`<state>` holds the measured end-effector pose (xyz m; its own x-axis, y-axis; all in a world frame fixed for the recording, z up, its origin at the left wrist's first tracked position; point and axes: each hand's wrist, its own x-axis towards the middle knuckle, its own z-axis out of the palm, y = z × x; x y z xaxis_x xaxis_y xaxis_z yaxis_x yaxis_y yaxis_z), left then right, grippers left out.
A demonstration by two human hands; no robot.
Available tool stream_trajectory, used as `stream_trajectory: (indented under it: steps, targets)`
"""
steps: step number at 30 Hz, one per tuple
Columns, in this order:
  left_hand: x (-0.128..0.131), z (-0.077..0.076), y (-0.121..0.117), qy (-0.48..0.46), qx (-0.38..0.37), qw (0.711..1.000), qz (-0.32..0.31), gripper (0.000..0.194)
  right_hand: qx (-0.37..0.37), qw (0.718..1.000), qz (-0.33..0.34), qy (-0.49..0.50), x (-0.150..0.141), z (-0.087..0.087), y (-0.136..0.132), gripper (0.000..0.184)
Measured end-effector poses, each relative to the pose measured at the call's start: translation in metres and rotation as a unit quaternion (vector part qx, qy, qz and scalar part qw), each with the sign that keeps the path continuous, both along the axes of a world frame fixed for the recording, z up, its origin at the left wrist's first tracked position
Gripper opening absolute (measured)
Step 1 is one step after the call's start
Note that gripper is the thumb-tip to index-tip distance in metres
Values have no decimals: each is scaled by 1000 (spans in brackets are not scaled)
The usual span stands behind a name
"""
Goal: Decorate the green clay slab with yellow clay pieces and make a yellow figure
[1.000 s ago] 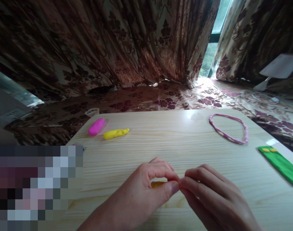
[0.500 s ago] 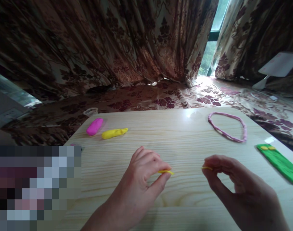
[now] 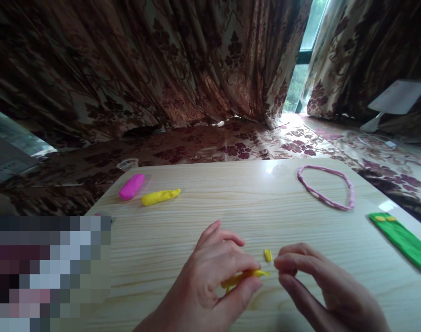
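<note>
My left hand [image 3: 220,272] pinches a thin strip of yellow modelling clay [image 3: 245,277] between thumb and forefinger, its pointed end sticking out to the right. A small flat piece of yellow clay [image 3: 268,255] lies on the table just beyond the fingertips. Close to the right of that piece is my right hand [image 3: 324,283], thumb and forefinger slightly apart with nothing visible between them. Its other fingers are curled and partly hidden.
On the wooden table [image 3: 210,203] lie a pink clay block [image 3: 132,186] and a yellow clay roll [image 3: 161,197] at the left. A twisted pink loop [image 3: 329,203] and a green clay slab [image 3: 400,242] with two yellow spots lie right. A lamp [image 3: 397,97] stands behind.
My hands were together, then parted, each with some yellow clay. The small piece now lies on the table by my right hand, and my left hand has moved right and nearer with its strip.
</note>
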<state>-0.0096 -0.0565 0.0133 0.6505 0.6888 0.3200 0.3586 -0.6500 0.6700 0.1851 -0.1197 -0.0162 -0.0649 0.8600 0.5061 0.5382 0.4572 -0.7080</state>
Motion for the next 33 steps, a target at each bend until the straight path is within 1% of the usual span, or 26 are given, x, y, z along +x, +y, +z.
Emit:
stream_trajectory:
  steps: [1,3,8,10,13,15,20,22,25,27,29,31,33]
  targets:
    - [1,0,-1,-23,-23,999,-1,14,6,1000,13,26,-3,3,0,27]
    - [2,-1,-2,-65,-77,995,-4,14,25,998,35,38,-8,8,0,27]
    - [4,1,-4,-129,-221,966,-16,16,47,999,24,7,-14,12,7,30]
    - [5,3,-4,-138,-257,957,-15,17,58,998,19,-20,-13,12,8,33]
    - [5,6,-4,-135,-283,950,-13,19,70,996,18,-60,-12,13,7,40]
    - [5,6,-5,-132,-288,948,-21,20,72,995,23,-72,-11,15,6,43]
    - [4,3,-7,-137,-297,944,-47,28,71,994,26,-77,-10,19,7,42]
    - [4,3,-7,-126,-298,945,-43,32,73,993,37,-80,-9,20,8,43]
    - [4,6,-6,-100,-288,952,-39,29,67,993,54,-78,-9,20,8,47]
    - [4,8,-6,-89,-281,955,-43,28,66,994,55,-70,-8,21,7,46]
    - [5,8,-6,-77,-277,957,-29,29,70,994,48,-75,-7,20,6,42]
    - [6,6,-6,-65,-252,966,-4,28,75,992,37,-91,-6,19,5,36]
    - [6,4,-5,-47,-192,980,17,24,81,991,27,-106,-5,16,5,32]
